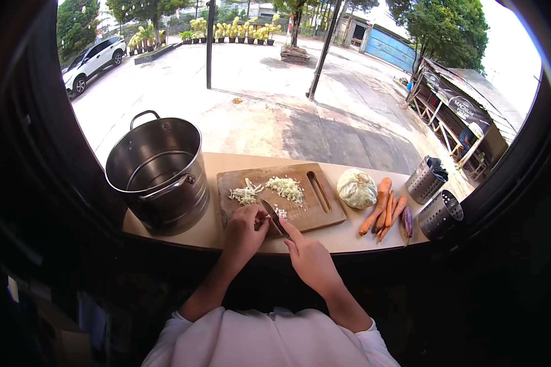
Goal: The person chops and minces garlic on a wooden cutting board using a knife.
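Observation:
My right hand (312, 257) grips a knife (270, 211), its blade pointing up and to the left over the near part of a wooden cutting board (326, 218). Close against the blade, my left hand (243, 225) has its fingers curled and pressed to the board; whatever they hold is hidden. Small white chopped bits (280, 211) lie beside the blade. Farther back on the board are a pile of pale shredded vegetable (246, 193) and a pile of finely chopped pale pieces (286, 189).
A large metal pot (177, 205) stands left of the board. To the right lie a cabbage (357, 188), several carrots (382, 211) and a purple eggplant-like vegetable (406, 223). Two perforated metal holders (441, 215) stand at the right end. The counter (217, 160) borders a paved yard.

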A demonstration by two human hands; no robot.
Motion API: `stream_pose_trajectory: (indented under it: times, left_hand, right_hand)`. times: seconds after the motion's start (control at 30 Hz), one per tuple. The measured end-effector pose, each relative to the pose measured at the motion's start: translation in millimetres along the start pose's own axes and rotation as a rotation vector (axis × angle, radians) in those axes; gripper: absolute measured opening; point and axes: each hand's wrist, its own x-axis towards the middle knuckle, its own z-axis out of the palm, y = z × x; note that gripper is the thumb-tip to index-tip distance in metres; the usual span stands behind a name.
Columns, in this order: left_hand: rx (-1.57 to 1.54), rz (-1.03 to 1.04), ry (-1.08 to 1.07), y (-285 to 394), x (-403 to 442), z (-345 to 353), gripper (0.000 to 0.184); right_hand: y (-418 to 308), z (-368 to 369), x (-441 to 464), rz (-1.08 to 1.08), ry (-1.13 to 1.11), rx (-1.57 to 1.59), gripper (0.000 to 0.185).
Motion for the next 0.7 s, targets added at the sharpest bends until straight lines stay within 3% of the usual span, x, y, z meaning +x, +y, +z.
stream_pose_trajectory:
  times: [0.27, 0.47, 0.7]
  left_hand:
    - [0.046, 0.061, 0.041, -2, 0, 1, 0.016]
    - [0.038, 0.034, 0.035, 3, 0, -1, 0.016]
    - [-0.013, 0.014, 0.01, 2, -1, -1, 0.014]
  right_hand:
    - [-2, 7, 8, -0.023, -0.014, -0.116, 0.05]
    - [8, 1, 22, -0.023, -0.023, 0.132, 0.045]
    - [6, -4, 10, -0.008, -0.028, 0.15, 0.047]
